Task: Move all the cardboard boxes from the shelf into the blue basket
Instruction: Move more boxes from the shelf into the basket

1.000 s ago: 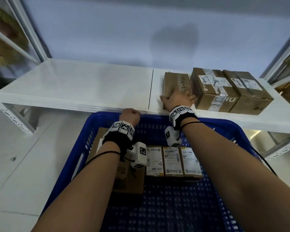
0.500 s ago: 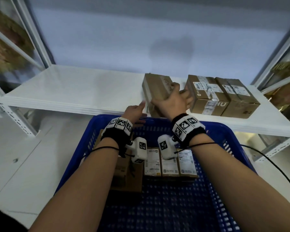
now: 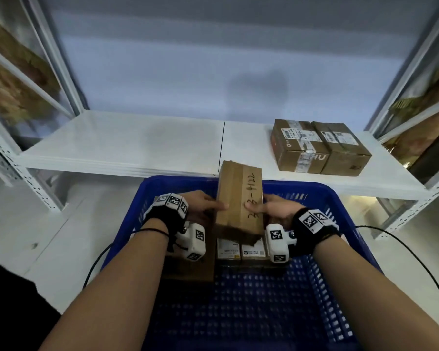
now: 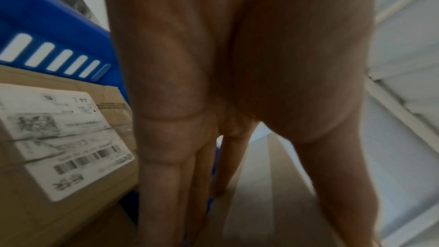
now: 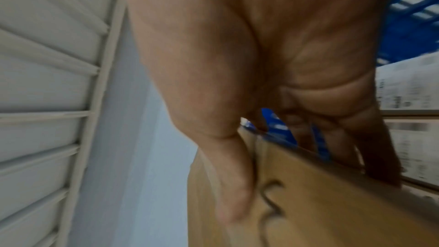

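A long cardboard box (image 3: pixel 238 198) with black handwriting hangs tilted over the far end of the blue basket (image 3: pixel 345 214). My left hand (image 3: pixel 205 205) grips its left side, and my right hand (image 3: pixel 271 209) grips its right side, thumb on top. The right wrist view shows the same box (image 5: pixel 320 204) under the thumb with the fingers behind it. In the left wrist view the fingers (image 4: pixel 180 185) run down along the box (image 4: pixel 268 194). Two taped cardboard boxes (image 3: pixel 319 148) sit side by side on the white shelf (image 3: pixel 124 145), at its right.
Inside the basket lie a flat box at the left (image 3: pixel 188 269) and small labelled boxes (image 3: pixel 241 252) beneath the held one. A labelled box (image 4: pixel 59 147) shows in the left wrist view. Shelf uprights (image 3: pixel 411 79) flank both sides. Cables (image 3: pixel 416 262) trail from the wrists.
The box has left the shelf: my right hand pulled it off, my left hand joined, and both brought it toward me over the basket.
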A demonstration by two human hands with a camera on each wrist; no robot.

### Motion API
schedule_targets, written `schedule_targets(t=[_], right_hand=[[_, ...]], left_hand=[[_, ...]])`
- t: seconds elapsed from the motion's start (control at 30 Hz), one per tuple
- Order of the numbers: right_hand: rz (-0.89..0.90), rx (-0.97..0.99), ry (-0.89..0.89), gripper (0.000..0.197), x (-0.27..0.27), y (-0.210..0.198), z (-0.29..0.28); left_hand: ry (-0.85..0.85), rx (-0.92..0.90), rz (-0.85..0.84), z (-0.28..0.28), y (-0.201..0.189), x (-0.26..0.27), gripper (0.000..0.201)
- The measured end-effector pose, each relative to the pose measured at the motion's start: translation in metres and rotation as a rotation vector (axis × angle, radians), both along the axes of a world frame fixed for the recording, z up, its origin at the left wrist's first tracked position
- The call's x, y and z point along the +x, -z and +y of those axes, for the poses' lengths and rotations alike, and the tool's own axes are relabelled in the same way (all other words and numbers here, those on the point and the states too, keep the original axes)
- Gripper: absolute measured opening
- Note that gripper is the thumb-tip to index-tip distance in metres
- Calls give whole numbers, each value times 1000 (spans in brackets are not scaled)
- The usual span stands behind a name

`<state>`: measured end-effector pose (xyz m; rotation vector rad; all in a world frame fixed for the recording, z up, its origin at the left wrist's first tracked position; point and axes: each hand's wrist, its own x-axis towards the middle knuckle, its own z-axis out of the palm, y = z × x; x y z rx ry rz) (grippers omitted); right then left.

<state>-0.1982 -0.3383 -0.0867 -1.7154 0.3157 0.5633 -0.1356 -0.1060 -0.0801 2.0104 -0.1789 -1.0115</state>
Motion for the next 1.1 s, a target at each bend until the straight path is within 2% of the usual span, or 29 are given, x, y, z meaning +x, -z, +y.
schedule_targets(t=[0.03,0.07,0.13,0.17,0.23,0.33,0.4,0.47,0.63,0.77,0.9,1.0,1.1], right_hand=[[11,-39,-32,44,-4,9,-2],[30,-83,-62,58,-6,18,-4],[108,-96,-100,83,-5,43,-10],[149,-91,-100,87,-3,55,-12],[222,-125,-110,79,0,67,-8],[275,-202,-104,50,3,70,8],[282,-301,-125,35,8,75,19],[295,-391,-142,43,12,84,28],[292,-386,-158,51,23,102,40],[287,-328,-51,55,34,118,43],[253,-400,-9,49,30,129,64],[195,-453,53,53,32,140,74],[179,-463,73,54,33,140,76]], left_hand=[[24,37,1,-1,4,-1,58],[49,69,1,-2,9,-2,58],[94,132,-10,-4,22,-2,67],[107,173,-21,-5,31,1,73],[113,229,-18,-6,41,2,66],[30,199,-13,-9,46,1,33],[-60,165,5,-11,50,1,29],[-129,131,44,-10,53,2,35],[-250,77,85,0,61,11,39],[-261,87,67,-1,67,16,36],[-291,111,90,-10,72,16,13],[-288,134,114,-13,72,15,22],[-257,133,118,-14,73,15,20]])
